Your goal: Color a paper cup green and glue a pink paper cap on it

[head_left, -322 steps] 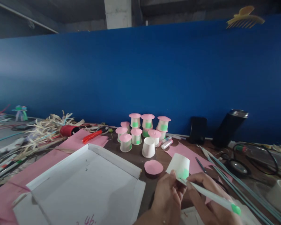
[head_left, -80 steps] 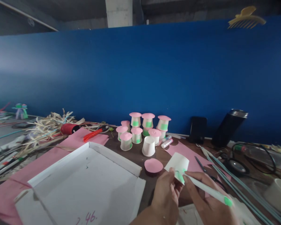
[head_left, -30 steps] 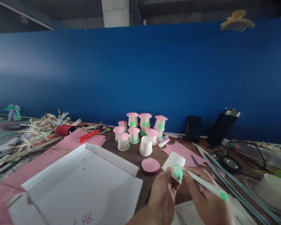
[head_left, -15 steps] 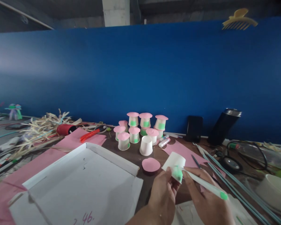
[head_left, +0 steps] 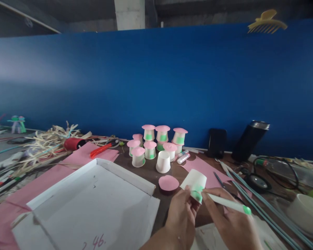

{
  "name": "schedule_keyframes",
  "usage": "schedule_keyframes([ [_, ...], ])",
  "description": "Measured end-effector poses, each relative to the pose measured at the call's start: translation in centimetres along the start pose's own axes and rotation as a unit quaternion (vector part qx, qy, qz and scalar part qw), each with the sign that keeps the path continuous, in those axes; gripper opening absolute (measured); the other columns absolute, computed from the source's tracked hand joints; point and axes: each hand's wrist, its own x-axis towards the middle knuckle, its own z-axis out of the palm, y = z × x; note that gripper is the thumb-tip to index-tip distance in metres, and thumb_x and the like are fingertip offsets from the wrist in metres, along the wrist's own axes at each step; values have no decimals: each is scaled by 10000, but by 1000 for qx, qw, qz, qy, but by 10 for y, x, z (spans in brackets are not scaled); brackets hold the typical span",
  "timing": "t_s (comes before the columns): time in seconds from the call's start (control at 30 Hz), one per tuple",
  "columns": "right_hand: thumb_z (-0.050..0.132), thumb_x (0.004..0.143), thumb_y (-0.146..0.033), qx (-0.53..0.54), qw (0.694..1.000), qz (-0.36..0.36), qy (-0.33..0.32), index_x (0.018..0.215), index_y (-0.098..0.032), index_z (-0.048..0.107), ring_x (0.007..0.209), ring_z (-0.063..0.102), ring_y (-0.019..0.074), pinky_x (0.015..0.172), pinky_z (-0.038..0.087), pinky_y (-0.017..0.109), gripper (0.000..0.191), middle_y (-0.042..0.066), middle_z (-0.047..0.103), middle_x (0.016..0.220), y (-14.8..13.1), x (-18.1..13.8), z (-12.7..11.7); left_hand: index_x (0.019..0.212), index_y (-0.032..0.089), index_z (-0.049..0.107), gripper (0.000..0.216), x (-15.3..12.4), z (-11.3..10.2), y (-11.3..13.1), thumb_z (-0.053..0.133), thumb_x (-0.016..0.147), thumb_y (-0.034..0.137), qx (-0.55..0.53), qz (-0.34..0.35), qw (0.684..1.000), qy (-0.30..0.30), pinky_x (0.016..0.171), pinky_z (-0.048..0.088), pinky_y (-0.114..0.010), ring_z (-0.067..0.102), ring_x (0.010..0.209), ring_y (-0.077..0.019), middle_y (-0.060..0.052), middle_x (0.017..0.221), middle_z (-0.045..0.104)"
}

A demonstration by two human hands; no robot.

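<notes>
The left hand (head_left: 181, 217) pinches a light, crushable paper cup (head_left: 195, 184) at its rim, best held gently, while the right hand (head_left: 228, 220) grips a green marker (head_left: 225, 203).

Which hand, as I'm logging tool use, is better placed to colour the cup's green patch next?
Right, likely: right hand holds the marker, tip at the cup; left hand grips it.

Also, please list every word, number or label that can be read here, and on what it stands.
"46." in red handwriting on the white cardboard tray; the stroke before it is unclear.
Glue sticks: labels too small to read.
Paper cup in left hand, marker in right hand: no text visible.
</notes>
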Motion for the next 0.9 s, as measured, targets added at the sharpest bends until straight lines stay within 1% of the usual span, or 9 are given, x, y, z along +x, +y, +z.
schedule_keyframes([
  [0.03,521,859,-336,4,1000,-4,4,860,-226,606,701,644,148,628,499,220,139,8,669,777,-1,0,0,846,102,638,134,0,0,0,564,775,188,-3,0,1000,1,849,441,-311,613,874,-195,-99,888,673],
  [0.1,532,854,-317,11,999,-21,37,888,-223,605,719,637,151,663,491,231,124,13,661,791,-4,-1,-2,881,100,632,163,1,0,1,557,784,207,-15,-2,1000,-5,865,435,-311,607,925,-206,-109,931,670],
  [0.2,554,839,-288,26,994,-43,97,917,-218,602,759,624,162,705,470,248,115,22,649,812,-9,-2,-6,999,101,609,253,0,-1,0,548,794,236,-27,-6,999,-18,875,429,-319,587,1004,-225,-116,1004,660],
  [0.27,558,835,-279,32,992,-45,115,921,-216,601,762,618,163,711,459,253,115,24,645,819,-12,-2,-8,1063,98,588,304,0,-3,-1,538,799,241,-28,-4,999,-19,874,426,-325,579,1023,-233,-119,1026,653],
  [0.47,561,830,-295,17,993,-45,105,909,-217,607,766,617,163,714,447,262,121,17,643,820,-11,-3,-9,1134,81,550,364,1,-4,-3,507,811,243,-15,7,999,-32,870,418,-331,565,1038,-240,-130,1062,638],
  [0.53,565,828,-284,11,993,-55,100,913,-218,609,760,616,159,711,446,262,116,14,643,818,-9,-3,-9,1140,79,550,371,1,-4,-3,499,817,253,-9,12,999,-42,877,414,-335,563,1039,-242,-130,1062,638],
  [0.63,571,828,-236,22,993,-83,84,929,-209,607,762,610,154,720,448,266,110,18,633,822,-8,-3,-9,1133,80,562,367,0,-4,-3,494,823,263,-10,21,998,-59,897,403,-338,562,1039,-242,-130,1051,640],
  [0.73,584,819,-194,28,991,-109,69,961,-197,604,796,603,162,741,451,280,144,31,628,848,-5,-4,-8,1117,81,580,356,-1,-4,-2,496,821,260,-9,24,997,-69,910,395,-339,557,1043,-243,-132,1051,640],
  [0.9,589,815,-167,16,990,-129,63,978,-193,600,807,595,167,746,453,291,166,39,625,852,-2,-2,-5,1054,89,620,316,-2,-2,-1,513,804,250,-12,26,997,-66,919,388,-342,555,1033,-241,-125,1008,650],
])
